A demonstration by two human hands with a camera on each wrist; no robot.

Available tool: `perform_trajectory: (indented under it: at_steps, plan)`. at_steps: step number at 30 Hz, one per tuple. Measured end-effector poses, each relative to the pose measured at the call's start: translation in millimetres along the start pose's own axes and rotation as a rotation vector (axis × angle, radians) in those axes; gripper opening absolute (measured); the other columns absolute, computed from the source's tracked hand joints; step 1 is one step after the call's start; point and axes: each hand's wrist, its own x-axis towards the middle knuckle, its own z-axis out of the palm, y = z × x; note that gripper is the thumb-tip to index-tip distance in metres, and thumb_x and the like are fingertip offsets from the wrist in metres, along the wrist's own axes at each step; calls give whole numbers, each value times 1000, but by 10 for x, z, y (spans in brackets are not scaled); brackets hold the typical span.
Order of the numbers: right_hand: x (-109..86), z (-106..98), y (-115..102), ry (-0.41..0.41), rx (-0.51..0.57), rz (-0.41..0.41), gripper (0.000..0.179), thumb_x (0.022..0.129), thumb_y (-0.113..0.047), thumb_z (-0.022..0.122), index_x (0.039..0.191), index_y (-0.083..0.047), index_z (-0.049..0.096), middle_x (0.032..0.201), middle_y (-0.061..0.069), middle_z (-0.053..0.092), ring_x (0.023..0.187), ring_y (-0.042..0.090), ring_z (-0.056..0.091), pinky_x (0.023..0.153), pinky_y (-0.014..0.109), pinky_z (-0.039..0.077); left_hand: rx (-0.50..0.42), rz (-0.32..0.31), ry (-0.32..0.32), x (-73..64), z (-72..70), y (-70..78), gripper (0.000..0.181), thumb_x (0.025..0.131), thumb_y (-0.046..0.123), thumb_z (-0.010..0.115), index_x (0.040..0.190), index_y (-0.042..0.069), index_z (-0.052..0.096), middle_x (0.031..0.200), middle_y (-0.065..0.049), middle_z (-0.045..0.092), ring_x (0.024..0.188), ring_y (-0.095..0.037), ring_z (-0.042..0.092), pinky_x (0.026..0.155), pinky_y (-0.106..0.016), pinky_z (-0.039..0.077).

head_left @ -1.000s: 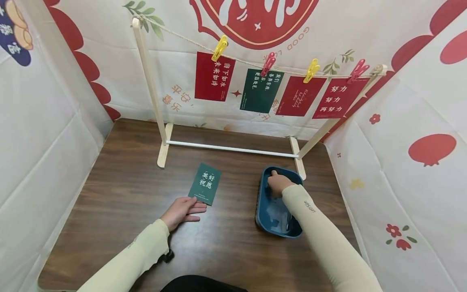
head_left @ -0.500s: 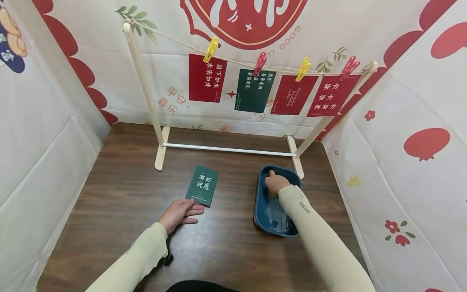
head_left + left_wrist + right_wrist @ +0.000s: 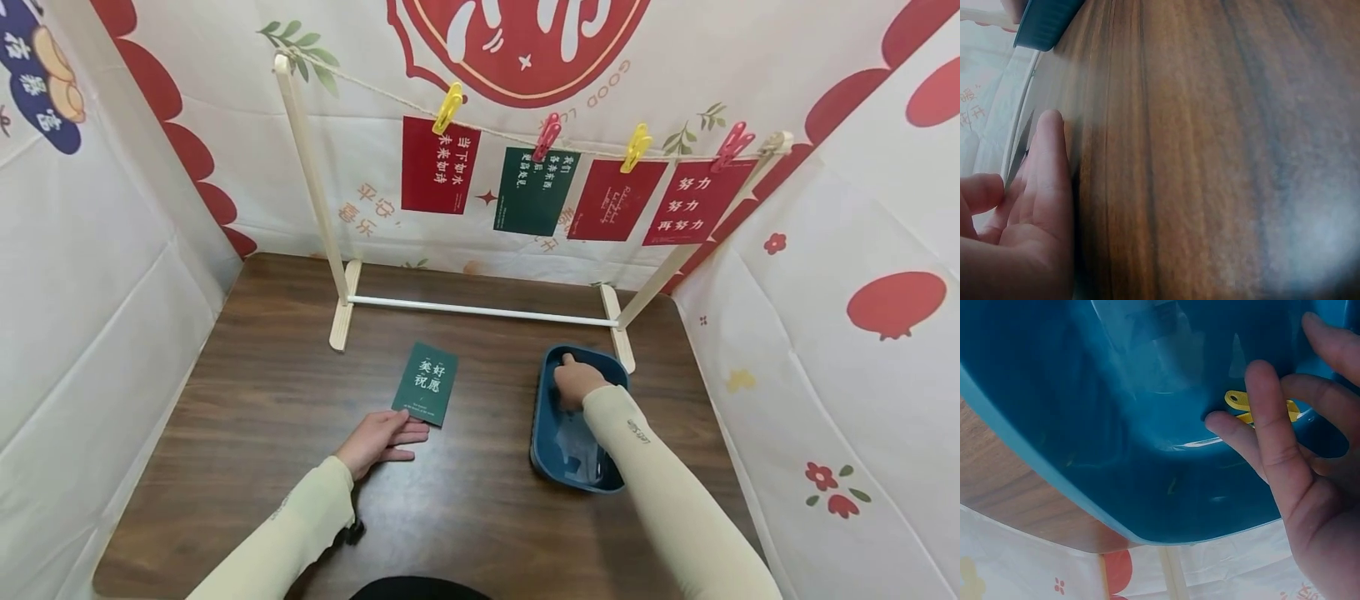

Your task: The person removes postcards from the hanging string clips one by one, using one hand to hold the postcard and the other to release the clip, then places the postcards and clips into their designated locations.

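A green card (image 3: 426, 385) with white characters lies at the middle of the table. My left hand (image 3: 378, 442) pinches its near edge, thumb on top and fingers beneath. In the left wrist view the card (image 3: 1021, 142) shows as a thin edge by the fingers. My right hand (image 3: 577, 383) reaches into a blue basin (image 3: 537, 433). In the right wrist view, a yellow clothespin (image 3: 1235, 399) shows behind the spread fingers of the right hand (image 3: 1297, 481), partly hidden; no firm grip on it is visible.
Behind stands a wooden rack (image 3: 307, 167) with a white crossbar (image 3: 480, 311). Its string carries two red cards, a green card (image 3: 536, 196) and another red card, clipped by yellow and pink clothespins (image 3: 547, 136). The basin stands beside the rack's right foot (image 3: 621, 342). Printed cloth (image 3: 780, 392) surrounds the table.
The head view has shifted slightly. Both hands stay nearly in place, the left at the card and the right inside the basin.
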Motion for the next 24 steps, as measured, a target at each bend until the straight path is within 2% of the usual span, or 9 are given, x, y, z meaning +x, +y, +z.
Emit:
perform_trajectory:
  at_steps: [8, 14, 24]
  plan:
    - [13, 19, 30, -2, -6, 10, 25, 98, -1, 73, 76, -7, 64, 159, 46, 34, 58, 22, 60, 58, 35, 47, 8, -23, -16, 20, 16, 18, 51, 121, 26, 41, 143, -18, 56, 134, -29, 69, 126, -35, 69, 87, -42, 64]
    - [25, 9, -16, -4, -3, 7, 29, 100, -4, 74, 73, -9, 62, 159, 46, 34, 57, 21, 59, 57, 35, 47, 30, -24, -14, 3, -4, 20, 53, 121, 28, 39, 143, -17, 57, 133, -28, 70, 126, -35, 70, 87, -42, 64]
    - [13, -38, -29, -24, -15, 9, 32, 101, -5, 73, 72, -9, 62, 157, 47, 36, 57, 21, 57, 57, 34, 45, 69, -51, -14, 34, -16, 14, 54, 120, 32, 41, 135, -15, 64, 122, -22, 76, 110, -26, 77, 84, -39, 64]
